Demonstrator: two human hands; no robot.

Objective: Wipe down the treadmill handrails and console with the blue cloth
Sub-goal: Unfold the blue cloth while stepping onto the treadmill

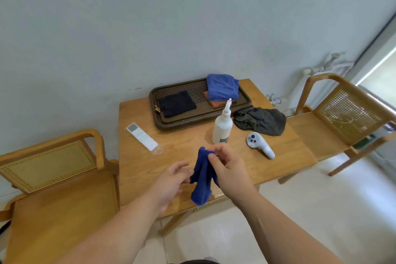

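Note:
A dark blue cloth [201, 180] hangs bunched above the front edge of a small wooden table [188, 152]. My right hand [230, 168] pinches its top edge between thumb and fingers. My left hand [171, 182] touches the cloth's left side at mid height, fingers curled against it. A white spray bottle [222, 125] stands upright just behind my hands. No treadmill, handrail or console is in view.
A dark tray [199, 119] at the back of the table bears a lighter blue cloth [221, 87], an orange cloth and a black cloth [176, 104]. A white remote [141, 136], a dark green rag [260, 121] and a white controller [259, 143] lie around. Wooden chairs [53, 188] flank the table.

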